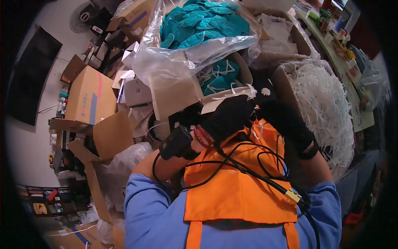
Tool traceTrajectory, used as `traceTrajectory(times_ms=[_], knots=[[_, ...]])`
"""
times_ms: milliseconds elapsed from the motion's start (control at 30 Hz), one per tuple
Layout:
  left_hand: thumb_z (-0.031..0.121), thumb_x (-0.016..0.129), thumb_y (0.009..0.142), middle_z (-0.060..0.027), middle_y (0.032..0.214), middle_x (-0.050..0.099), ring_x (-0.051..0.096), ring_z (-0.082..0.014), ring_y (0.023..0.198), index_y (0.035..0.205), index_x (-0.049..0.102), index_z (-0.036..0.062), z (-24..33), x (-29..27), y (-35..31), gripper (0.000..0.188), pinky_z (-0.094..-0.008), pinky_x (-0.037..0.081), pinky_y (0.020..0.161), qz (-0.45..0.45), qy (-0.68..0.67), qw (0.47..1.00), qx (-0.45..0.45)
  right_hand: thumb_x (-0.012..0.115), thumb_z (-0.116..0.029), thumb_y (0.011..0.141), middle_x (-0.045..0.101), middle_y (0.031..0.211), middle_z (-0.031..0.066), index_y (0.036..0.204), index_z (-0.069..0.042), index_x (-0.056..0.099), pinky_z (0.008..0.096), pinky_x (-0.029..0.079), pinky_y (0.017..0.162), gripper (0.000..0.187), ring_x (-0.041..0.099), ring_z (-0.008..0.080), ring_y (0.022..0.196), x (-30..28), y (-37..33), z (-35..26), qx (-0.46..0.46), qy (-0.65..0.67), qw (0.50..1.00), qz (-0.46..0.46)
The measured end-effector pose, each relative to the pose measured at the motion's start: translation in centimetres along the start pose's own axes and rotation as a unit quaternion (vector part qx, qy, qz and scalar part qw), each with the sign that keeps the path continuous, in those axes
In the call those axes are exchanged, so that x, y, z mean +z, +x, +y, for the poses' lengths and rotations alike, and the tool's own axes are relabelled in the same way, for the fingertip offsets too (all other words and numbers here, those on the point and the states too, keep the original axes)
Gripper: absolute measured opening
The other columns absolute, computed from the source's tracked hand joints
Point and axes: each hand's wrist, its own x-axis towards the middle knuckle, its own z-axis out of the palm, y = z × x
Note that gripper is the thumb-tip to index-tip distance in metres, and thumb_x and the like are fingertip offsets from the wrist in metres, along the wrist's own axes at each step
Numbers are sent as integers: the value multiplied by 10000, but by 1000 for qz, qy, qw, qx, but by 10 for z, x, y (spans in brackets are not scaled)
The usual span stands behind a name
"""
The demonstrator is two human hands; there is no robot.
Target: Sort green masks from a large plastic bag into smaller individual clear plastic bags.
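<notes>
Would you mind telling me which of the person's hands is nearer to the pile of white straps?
Right. The right hand sits right beside the white straps, at their left edge; the left hand is further left, below the box of teal masks.

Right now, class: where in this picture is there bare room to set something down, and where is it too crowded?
Bare room is scarce. The flat top of the closed brown cardboard box at the left is free, bordered by white cartons. Ahead, the clear plastic bag of teal masks and the heap of white elastic strips crowd both black-gloved hands.

Cardboard boxes (89,97) and mask bag (195,37) crowd every side.
</notes>
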Motion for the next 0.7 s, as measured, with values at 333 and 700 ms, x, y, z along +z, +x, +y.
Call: traceTrajectory(times_ms=[333, 700], knots=[[132, 602, 817, -187, 1003, 626, 632, -321, 876, 1093, 622, 8, 0, 0, -2, 303, -388, 529, 766, -1, -19, 1000, 8, 642, -105, 856, 625, 846, 150, 937, -10, 634, 351, 491, 739, 125, 612, 282, 812, 10, 17, 10, -70, -11, 997, 41], [181, 697, 761, -154, 942, 623, 620, -341, 868, 967, 655, 48, -29, -8, -8, 248, -413, 513, 771, -56, 65, 996, -7, 741, -168, 820, 655, 922, 55, 1076, -15, 655, 252, 477, 754, 311, 611, 111, 840, -2, -10, 29, 12, -43, 999, -13]])
